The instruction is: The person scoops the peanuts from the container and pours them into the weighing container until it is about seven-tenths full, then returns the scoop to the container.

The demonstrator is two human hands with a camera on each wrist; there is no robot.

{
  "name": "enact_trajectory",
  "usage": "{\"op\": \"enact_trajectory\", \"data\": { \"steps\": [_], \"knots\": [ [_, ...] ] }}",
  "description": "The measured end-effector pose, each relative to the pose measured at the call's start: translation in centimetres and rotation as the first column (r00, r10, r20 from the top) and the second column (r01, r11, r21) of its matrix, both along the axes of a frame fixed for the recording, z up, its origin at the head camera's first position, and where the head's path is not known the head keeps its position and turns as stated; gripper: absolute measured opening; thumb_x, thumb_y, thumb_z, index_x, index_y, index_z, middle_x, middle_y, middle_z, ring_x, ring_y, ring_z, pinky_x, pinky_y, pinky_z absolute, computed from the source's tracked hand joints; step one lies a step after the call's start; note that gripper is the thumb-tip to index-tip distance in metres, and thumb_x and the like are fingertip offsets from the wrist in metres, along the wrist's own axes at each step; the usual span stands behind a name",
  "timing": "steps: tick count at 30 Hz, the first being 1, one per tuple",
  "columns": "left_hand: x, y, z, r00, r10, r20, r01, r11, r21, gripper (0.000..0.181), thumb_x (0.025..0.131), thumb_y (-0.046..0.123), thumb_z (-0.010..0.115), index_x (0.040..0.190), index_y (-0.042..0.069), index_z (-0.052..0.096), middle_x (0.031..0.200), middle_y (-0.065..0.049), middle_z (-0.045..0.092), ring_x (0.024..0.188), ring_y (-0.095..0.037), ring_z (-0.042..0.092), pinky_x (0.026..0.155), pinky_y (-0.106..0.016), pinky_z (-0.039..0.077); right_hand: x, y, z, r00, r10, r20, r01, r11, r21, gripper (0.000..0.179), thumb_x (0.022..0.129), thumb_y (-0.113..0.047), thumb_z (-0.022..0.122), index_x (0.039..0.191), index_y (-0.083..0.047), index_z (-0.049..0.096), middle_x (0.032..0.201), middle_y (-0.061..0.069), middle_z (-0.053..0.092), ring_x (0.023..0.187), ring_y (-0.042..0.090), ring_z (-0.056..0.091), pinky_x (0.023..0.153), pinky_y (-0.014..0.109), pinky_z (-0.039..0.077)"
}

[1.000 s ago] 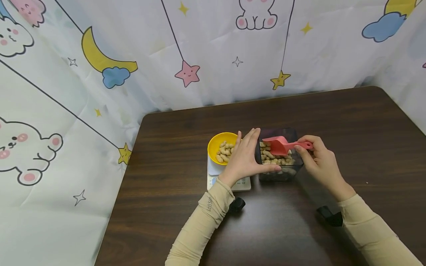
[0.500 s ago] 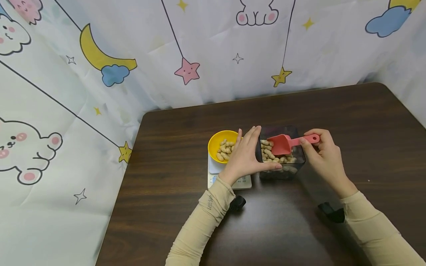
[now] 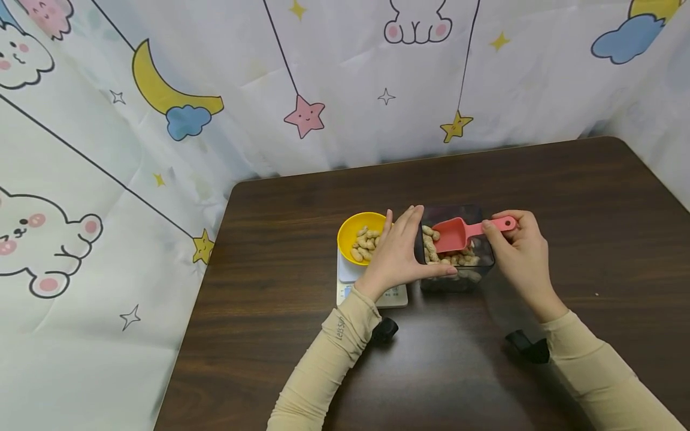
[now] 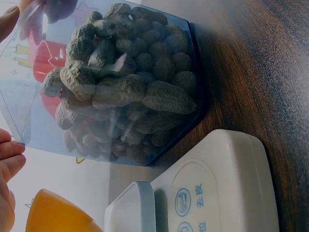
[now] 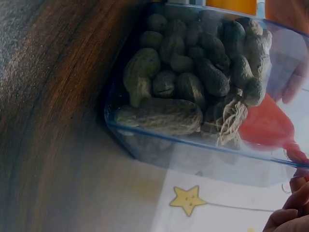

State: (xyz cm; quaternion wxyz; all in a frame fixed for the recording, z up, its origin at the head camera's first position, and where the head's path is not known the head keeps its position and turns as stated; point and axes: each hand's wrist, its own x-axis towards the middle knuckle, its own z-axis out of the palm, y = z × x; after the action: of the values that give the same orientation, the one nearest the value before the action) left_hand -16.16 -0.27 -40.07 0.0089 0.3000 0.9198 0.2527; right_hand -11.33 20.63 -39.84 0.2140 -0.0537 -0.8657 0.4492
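My right hand (image 3: 520, 257) pinches the handle of a pink scoop (image 3: 451, 233). The scoop's bowl sits among unshelled peanuts (image 3: 430, 248) inside a clear dark-tinted plastic container (image 3: 439, 286). In the right wrist view the red scoop (image 5: 268, 123) shows through the wall, above the pile. My left hand (image 3: 396, 248) spreads across the container's near left corner, its thumb along the front rim and its fingers extended at the left side. Left of it, a yellow bowl (image 3: 346, 230) with several peanuts stands on a white kitchen scale (image 3: 345, 272), partly hidden by the left hand.
The brown wooden table (image 3: 259, 269) carries all of this. A pale curtain (image 3: 350, 72) with cartoon prints hangs behind and at the left. A black wrist camera (image 3: 384, 330) is under the left wrist, another (image 3: 528, 347) under the right.
My right hand drew the scoop rightward and up from the container's left side, then shifted it slightly left again. The left hand, bowl and scale have kept their places.
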Motion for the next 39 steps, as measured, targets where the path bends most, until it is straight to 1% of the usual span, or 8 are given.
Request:
{"op": "enact_trajectory", "data": {
  "steps": [8,13,19,23,28,34,36,39],
  "knots": [
    [-0.07,0.06,-0.02,1.000,-0.002,-0.015,0.002,1.000,0.001,0.112,0.067,0.070,0.067,0.150,0.013,0.017,0.156,0.001,0.022,0.146,-0.010,0.014,0.121,-0.042,-0.003,0.36,-0.16,0.15,0.998,0.046,0.032,-0.046,0.999,-0.006,0.038,0.089,-0.025,0.063,0.114,0.000,0.046,0.063,-0.015,0.052,0.048,0.004,0.036,0.039,0.023,0.028],
    [-0.12,0.11,-0.08,1.000,-0.006,-0.025,0.006,1.000,0.005,0.112,0.067,0.070,0.066,0.150,0.013,0.017,0.155,0.000,0.024,0.146,-0.009,0.014,0.121,-0.042,-0.003,0.34,-0.09,0.22,0.995,0.104,0.007,-0.104,0.995,-0.003,0.036,0.088,-0.020,0.065,0.113,0.000,0.048,0.069,-0.019,0.052,0.050,0.004,0.036,0.040,0.023,0.028],
    [-0.05,0.13,-0.12,1.000,-0.002,-0.008,0.002,1.000,0.007,0.111,0.067,0.069,0.066,0.150,0.012,0.018,0.156,0.001,0.023,0.146,-0.009,0.014,0.121,-0.041,-0.004,0.42,0.35,0.16,0.988,0.150,0.022,-0.150,0.988,0.032,0.029,0.090,-0.017,0.062,0.110,-0.002,0.048,0.070,-0.009,0.045,0.049,0.004,0.036,0.039,0.024,0.029],
    [-0.06,0.19,-0.10,1.000,0.000,-0.014,0.000,1.000,0.000,0.111,0.067,0.070,0.066,0.149,0.012,0.019,0.155,0.001,0.024,0.145,-0.009,0.015,0.120,-0.041,-0.004,0.40,0.38,0.14,0.992,0.111,0.066,-0.110,0.994,-0.013,0.025,0.091,-0.021,0.060,0.107,-0.006,0.049,0.066,-0.007,0.044,0.047,0.006,0.035,0.038,0.025,0.028],
    [-0.07,0.22,-0.10,1.000,0.002,-0.014,-0.002,1.000,-0.001,0.113,0.066,0.070,0.066,0.150,0.013,0.018,0.156,0.000,0.023,0.145,-0.010,0.015,0.120,-0.041,-0.004,0.23,0.12,0.29,0.990,0.063,0.124,-0.044,0.987,-0.155,0.015,0.092,-0.026,0.057,0.100,-0.022,0.045,0.062,-0.005,0.041,0.044,0.006,0.032,0.038,0.026,0.028],
    [-0.06,0.16,-0.19,1.000,0.005,0.002,-0.005,1.000,0.011,0.112,0.066,0.070,0.066,0.150,0.014,0.016,0.156,0.003,0.021,0.146,-0.009,0.014,0.121,-0.042,-0.002,0.17,0.06,0.51,0.984,0.045,0.174,0.016,0.942,-0.336,0.016,0.092,-0.025,0.057,0.099,-0.025,0.043,0.071,-0.005,0.044,0.052,0.006,0.035,0.041,0.024,0.029],
    [-0.08,0.13,-0.20,1.000,0.006,0.001,-0.006,1.000,0.014,0.112,0.066,0.070,0.066,0.150,0.015,0.016,0.156,0.003,0.022,0.145,-0.009,0.014,0.121,-0.043,-0.002,0.18,0.18,0.50,0.985,0.050,0.166,0.025,0.905,-0.425,0.017,0.091,-0.023,0.059,0.099,-0.022,0.044,0.076,-0.005,0.046,0.057,0.006,0.038,0.044,0.021,0.031],
    [-0.11,0.10,-0.23,1.000,0.007,-0.006,-0.006,1.000,0.024,0.113,0.066,0.069,0.067,0.150,0.015,0.015,0.156,0.002,0.022,0.145,-0.009,0.015,0.121,-0.042,-0.002,0.23,0.35,0.49,0.990,0.063,0.125,0.018,0.826,-0.563,0.020,0.089,-0.019,0.063,0.099,-0.017,0.046,0.077,-0.003,0.047,0.059,0.006,0.040,0.046,0.018,0.032]
  ]
}}
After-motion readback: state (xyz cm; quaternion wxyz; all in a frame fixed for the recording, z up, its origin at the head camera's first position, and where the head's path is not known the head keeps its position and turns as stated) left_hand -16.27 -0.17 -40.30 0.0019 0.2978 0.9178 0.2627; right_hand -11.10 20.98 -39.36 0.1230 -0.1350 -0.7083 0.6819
